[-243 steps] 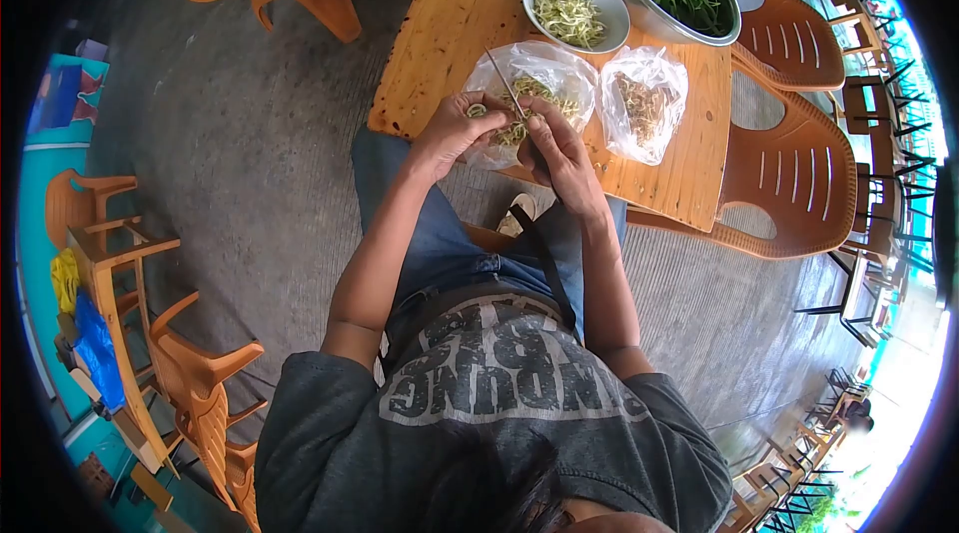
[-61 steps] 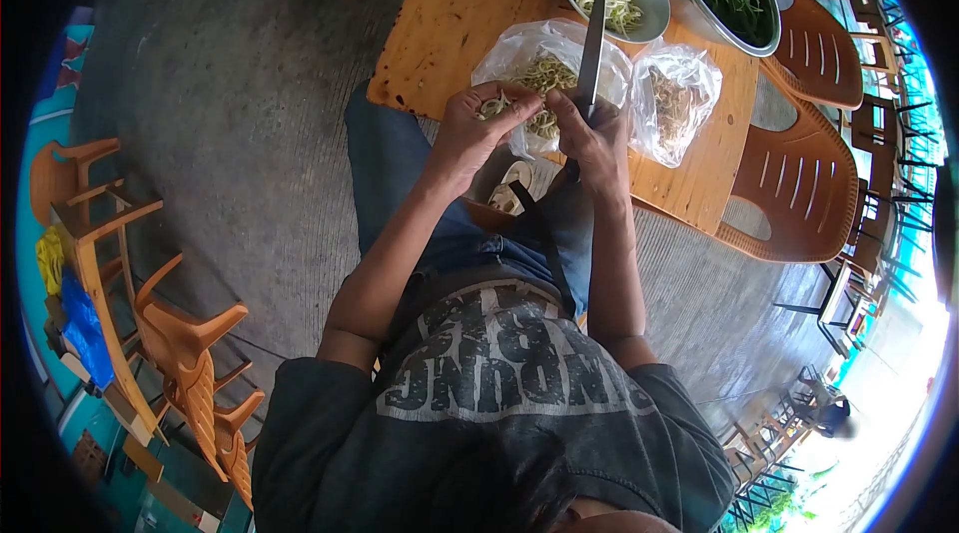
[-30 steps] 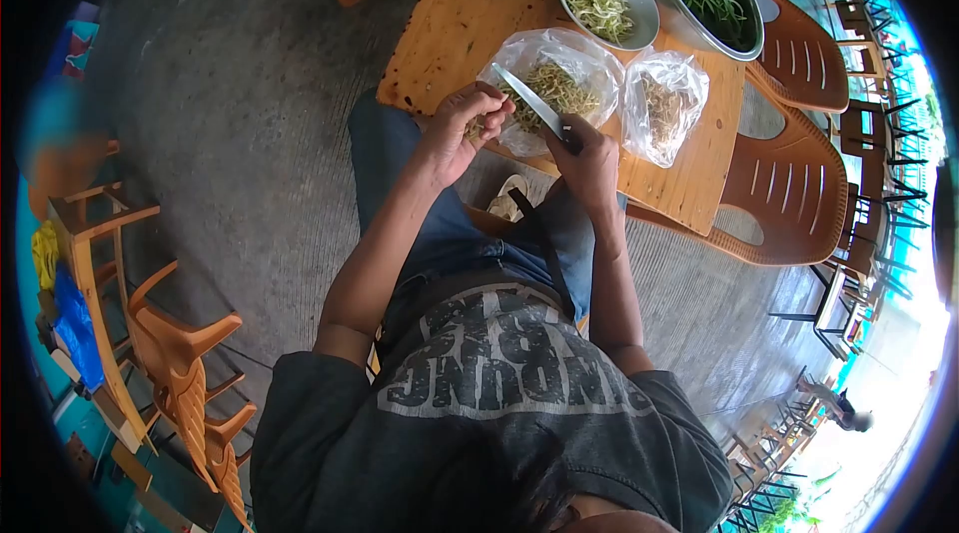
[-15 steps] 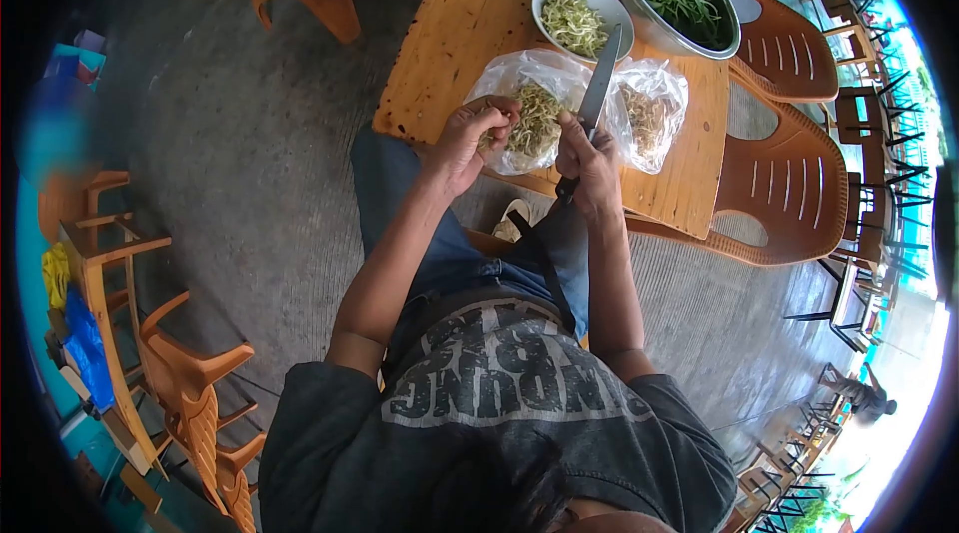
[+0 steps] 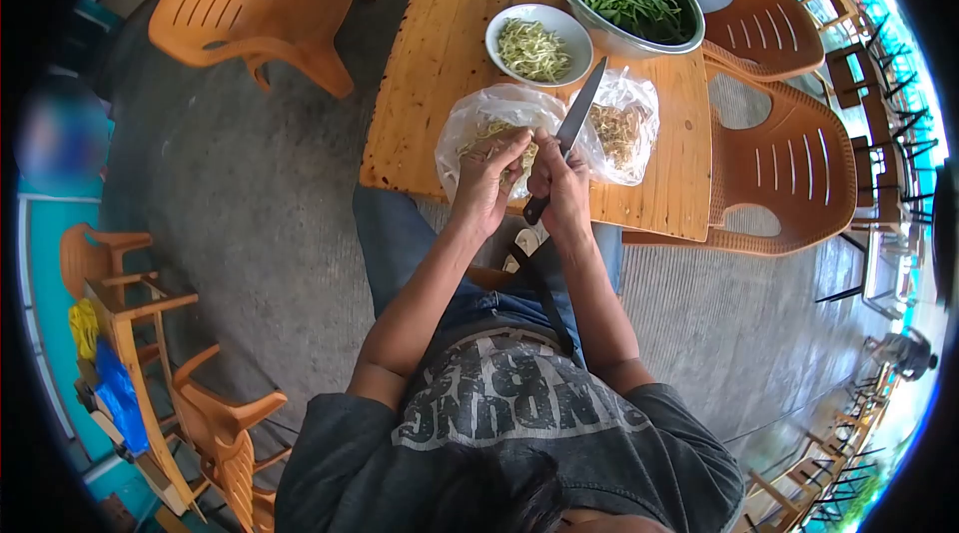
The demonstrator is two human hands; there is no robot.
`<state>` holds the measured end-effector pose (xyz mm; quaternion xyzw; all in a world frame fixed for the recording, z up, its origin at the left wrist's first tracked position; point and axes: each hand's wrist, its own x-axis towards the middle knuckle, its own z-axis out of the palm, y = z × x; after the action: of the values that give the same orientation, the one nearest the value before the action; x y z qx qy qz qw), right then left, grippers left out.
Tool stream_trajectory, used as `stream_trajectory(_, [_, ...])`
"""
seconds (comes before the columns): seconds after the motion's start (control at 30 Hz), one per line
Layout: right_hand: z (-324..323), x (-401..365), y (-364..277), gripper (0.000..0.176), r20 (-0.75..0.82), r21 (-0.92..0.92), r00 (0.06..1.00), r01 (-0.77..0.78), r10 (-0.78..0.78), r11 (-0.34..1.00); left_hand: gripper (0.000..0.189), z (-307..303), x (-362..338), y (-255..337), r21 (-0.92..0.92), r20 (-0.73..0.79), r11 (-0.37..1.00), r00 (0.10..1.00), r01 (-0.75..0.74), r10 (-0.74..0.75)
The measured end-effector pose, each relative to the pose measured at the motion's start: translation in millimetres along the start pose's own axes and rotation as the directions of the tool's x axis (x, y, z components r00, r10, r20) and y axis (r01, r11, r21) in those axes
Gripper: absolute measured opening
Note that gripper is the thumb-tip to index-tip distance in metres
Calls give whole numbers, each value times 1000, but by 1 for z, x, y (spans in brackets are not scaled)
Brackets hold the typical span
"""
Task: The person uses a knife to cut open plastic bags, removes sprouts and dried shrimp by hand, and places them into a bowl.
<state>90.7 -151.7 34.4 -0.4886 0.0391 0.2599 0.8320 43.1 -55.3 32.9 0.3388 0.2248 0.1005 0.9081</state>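
My right hand [image 5: 561,191] is closed around the dark handle of a kitchen knife [image 5: 581,111], its blade pointing up and away over the table. Close beside it, my left hand [image 5: 487,181] is closed in a pinch, fingertips nearly meeting the right thumb. Whatever lies in that pinch is too small to make out. Under and behind the hands is an open clear plastic bag [image 5: 455,138] of bean sprouts [image 5: 489,128], partly hidden by my fingers. To the right, a second plastic bag [image 5: 644,155] holds brownish sprout trimmings [image 5: 615,131].
A white bowl [image 5: 493,33] of bean sprouts stands beyond the bags. Next to it, a metal basin [image 5: 649,43] holds green leaves. All rest on the wooden table [image 5: 430,63]. Orange plastic chairs stand at the right [image 5: 789,168] and far left [image 5: 270,18].
My left hand has moved from over the sprouts to the right, up against the right hand. The knife stays in the right hand. The whole view has shifted slightly.
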Motion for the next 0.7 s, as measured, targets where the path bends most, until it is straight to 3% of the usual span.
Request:
stream_trajectory(0.3, [-33,0,-16,26,25,-25,999,34,-33,999,12,21,13,-14,130,-20,987,995,97,-95])
stream_trajectory(0.33, [-35,-4,-29,37,6,-166,996,94,-94,982,13,27,14,-10,156,-17,980,992,122,-121])
stream_trajectory(0.43, [-49,-14,-63,46,63,-265,991,133,-120,955,13,37,23,-7,229,26,963,988,145,-155])
stream_trajectory(0.53, [-65,-12,-74,45,183,-327,969,218,-164,920,12,51,32,-11,266,71,950,979,166,-191])
stream_trajectory(0.7, [-87,-11,-78,37,274,-358,954,216,-119,908,12,65,43,-22,333,82,920,965,208,-248])
